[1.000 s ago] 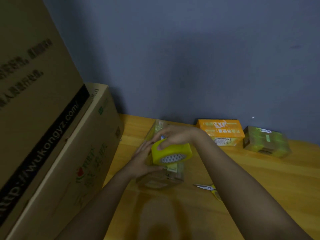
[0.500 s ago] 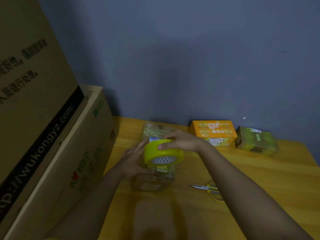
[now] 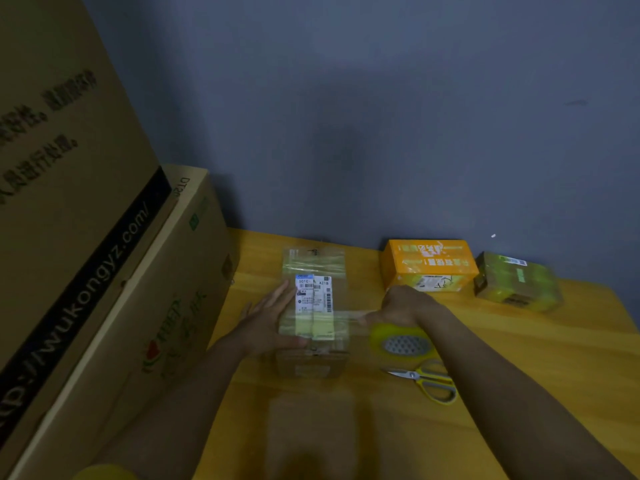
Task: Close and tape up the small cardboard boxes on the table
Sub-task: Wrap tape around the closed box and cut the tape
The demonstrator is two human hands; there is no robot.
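Wooden table [image 3: 519,393]; box [image 3: 313,317] beside left fingers [image 3: 277,299]; right hand [image 3: 403,306] grips tape roll [image 3: 401,342].

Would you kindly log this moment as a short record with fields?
box in work: labelled box, mid-table
left hand: flat against the box's left side
right hand: grips tape roll, right of the box
tape: strip stretched from roll across box top
scissors: on table, near the roll
other boxes: orange box, taped box, by the wall

Yellow tape roll [image 3: 398,342], orange box [image 3: 427,263], yellow-handled scissors [image 3: 429,381].
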